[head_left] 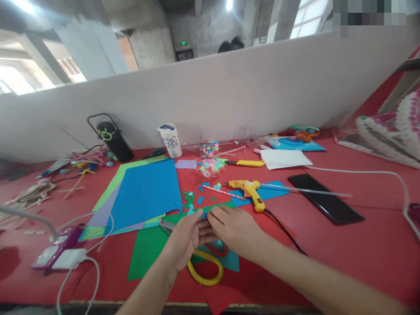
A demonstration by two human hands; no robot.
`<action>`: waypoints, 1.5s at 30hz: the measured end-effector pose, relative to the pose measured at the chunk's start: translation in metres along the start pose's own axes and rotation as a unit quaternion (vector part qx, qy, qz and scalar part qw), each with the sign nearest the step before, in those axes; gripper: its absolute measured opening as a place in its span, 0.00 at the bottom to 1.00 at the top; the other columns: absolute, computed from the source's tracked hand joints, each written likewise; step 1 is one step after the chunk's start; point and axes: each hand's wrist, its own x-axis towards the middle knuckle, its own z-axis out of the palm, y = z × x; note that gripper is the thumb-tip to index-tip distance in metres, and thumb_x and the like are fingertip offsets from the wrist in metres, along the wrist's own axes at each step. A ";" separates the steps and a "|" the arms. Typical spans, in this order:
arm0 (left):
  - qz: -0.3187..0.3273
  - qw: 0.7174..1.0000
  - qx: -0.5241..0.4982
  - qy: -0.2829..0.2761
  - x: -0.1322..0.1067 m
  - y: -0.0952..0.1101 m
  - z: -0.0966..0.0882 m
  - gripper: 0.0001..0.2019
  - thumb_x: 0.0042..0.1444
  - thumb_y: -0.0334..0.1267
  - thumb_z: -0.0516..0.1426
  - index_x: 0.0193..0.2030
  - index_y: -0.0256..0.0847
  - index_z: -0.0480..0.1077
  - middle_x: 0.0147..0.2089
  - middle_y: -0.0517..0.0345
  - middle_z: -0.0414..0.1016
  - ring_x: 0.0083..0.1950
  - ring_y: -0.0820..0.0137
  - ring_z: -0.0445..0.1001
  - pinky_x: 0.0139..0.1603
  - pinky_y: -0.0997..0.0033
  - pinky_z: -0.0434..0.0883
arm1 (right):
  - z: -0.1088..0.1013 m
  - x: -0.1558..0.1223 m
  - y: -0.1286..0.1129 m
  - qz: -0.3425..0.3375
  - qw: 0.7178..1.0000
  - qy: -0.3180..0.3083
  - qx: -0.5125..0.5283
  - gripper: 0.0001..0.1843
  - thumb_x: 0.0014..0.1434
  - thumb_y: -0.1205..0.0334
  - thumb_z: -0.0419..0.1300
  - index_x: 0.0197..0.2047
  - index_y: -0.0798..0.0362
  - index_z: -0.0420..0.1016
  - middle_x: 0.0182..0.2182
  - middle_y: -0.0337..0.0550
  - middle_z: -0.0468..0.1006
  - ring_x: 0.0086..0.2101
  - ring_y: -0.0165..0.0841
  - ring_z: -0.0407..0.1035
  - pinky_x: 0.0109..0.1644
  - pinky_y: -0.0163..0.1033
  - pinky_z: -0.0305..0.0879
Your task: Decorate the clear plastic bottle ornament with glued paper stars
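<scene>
Both left hand (184, 237) and right hand (233, 225) pinch a blue scrap (204, 215) between their fingers (215, 215), above the scissors (206, 281).

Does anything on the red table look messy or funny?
Yes, two things. Small green and blue paper scraps lie scattered on the red table, loose instead of gathered. And the long clear glue stick in the yellow glue gun crosses over the black phone, an odd spot for it.

Metal scissor blades (166, 225), smooth plastic handles (205, 281); matt paper sheets (149, 188); plastic glue gun (250, 191); glossy phone screen (324, 199).
</scene>
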 end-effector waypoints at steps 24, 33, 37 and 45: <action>0.151 0.981 0.034 0.119 -0.045 0.013 -0.029 0.10 0.49 0.41 0.61 0.26 0.36 0.70 0.23 0.57 0.75 0.24 0.74 0.71 0.25 0.77 0.67 | 0.006 -0.003 -0.048 0.156 0.964 -0.160 0.141 0.21 0.42 0.75 0.57 0.43 0.58 0.69 0.34 0.53 0.79 0.32 0.44 0.75 0.27 0.38 0.58; 0.125 0.991 0.017 0.041 -0.039 0.028 -0.007 0.10 0.51 0.39 0.59 0.36 0.41 0.61 0.22 0.59 0.77 0.20 0.71 0.74 0.18 0.78 0.66 | 0.001 -0.011 0.003 0.296 0.906 -0.057 0.297 0.05 0.47 0.69 0.55 0.31 0.52 0.63 0.24 0.41 0.73 0.24 0.34 0.67 0.25 0.34 0.55; 0.158 0.985 0.055 0.036 -0.009 0.041 -0.003 0.09 0.53 0.40 0.58 0.35 0.41 0.60 0.24 0.58 0.78 0.22 0.71 0.75 0.19 0.78 0.67 | -0.016 -0.005 0.032 0.288 0.851 -0.056 0.435 0.24 0.59 0.44 0.39 0.18 0.48 0.52 0.09 0.31 0.55 0.10 0.27 0.53 0.16 0.34 0.54; 0.146 0.984 0.091 0.042 0.043 0.032 -0.022 0.08 0.54 0.41 0.57 0.31 0.39 0.64 0.28 0.56 0.79 0.26 0.71 0.76 0.26 0.75 0.69 | -0.010 -0.010 0.061 0.300 0.826 0.011 0.478 0.21 0.47 0.42 0.58 0.22 0.48 0.56 0.15 0.29 0.56 0.15 0.25 0.51 0.16 0.32 0.48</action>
